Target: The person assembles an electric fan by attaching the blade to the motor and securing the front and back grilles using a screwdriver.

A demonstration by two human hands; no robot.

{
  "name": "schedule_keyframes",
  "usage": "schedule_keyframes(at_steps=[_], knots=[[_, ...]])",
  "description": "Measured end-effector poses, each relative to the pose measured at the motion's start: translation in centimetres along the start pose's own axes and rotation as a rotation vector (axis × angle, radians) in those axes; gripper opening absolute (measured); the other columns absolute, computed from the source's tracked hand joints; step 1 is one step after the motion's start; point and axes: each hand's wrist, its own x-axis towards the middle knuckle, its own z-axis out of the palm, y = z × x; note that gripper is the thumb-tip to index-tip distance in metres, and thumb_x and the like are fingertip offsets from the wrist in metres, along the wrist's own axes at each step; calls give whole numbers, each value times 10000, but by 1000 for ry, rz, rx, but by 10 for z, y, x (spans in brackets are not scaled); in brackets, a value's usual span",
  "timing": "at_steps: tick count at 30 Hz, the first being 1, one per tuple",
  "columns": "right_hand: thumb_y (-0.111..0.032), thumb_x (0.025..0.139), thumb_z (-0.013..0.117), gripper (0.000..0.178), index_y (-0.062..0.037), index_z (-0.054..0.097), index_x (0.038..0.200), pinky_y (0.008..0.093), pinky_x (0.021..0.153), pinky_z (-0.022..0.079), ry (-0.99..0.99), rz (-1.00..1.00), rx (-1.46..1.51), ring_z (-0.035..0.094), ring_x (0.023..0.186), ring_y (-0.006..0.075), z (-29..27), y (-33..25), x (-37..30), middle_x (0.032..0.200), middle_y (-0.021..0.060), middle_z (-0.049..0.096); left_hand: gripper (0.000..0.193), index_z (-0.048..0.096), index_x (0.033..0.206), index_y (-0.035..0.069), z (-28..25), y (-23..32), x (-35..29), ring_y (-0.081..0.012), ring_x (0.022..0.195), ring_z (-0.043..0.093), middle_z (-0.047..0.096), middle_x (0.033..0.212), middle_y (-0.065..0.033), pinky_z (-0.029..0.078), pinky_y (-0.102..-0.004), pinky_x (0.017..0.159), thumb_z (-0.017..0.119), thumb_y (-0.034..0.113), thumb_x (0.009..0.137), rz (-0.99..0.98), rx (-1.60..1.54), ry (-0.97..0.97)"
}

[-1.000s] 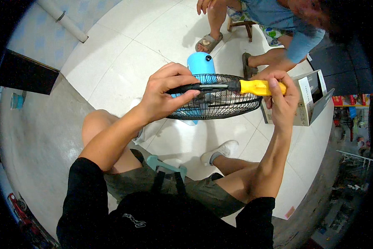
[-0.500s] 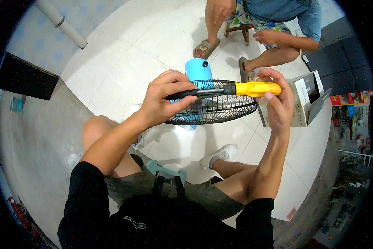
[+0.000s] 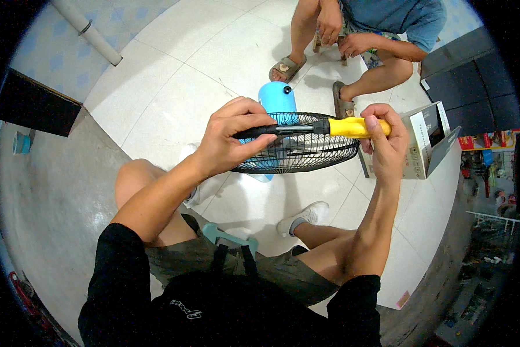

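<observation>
In front of me stands a fan with a black wire guard (image 3: 315, 162) and a light blue body (image 3: 275, 97) behind it. A screwdriver (image 3: 348, 127) with a yellow handle lies level across the guard's top, its shaft pointing left. The fingers of my right hand (image 3: 390, 144) are closed round the handle's right end, thumb on top. My left hand (image 3: 228, 136) pinches a dark, narrow piece (image 3: 254, 132) at the shaft's left end between thumb and forefinger. Where shaft and piece meet, I cannot make out the detail.
Across from me another person (image 3: 381, 34) sits on a low wooden stool, hands near the knees. An opened carton (image 3: 419, 141) stands on the tiles at the right. Shelves with small goods (image 3: 488, 173) line the far right. A pipe (image 3: 89, 32) runs down the left wall.
The fingers of my right hand have shifted on the yellow handle, the thumb now on top. My left hand has stayed in place. The other person has brought both hands closer together.
</observation>
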Motion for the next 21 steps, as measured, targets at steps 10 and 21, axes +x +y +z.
schedule_keyframes(at_steps=[10,21], knots=[[-140,897,693,283,-38,608,1147,209,610,471,-12,-1,115,591,768,84,5,1,2,964,42,645,232,745,984,15,-1,3,0,-220,868,647,686,965,-110,517,-320,741,814,49,765,-72,-28,0],[-157,940,677,187,-40,619,1075,190,548,435,59,-49,85,559,673,61,8,3,2,910,26,641,222,734,968,10,-2,2,0,-237,885,647,687,926,-115,516,-343,766,812,54,764,-52,-67,-8]])
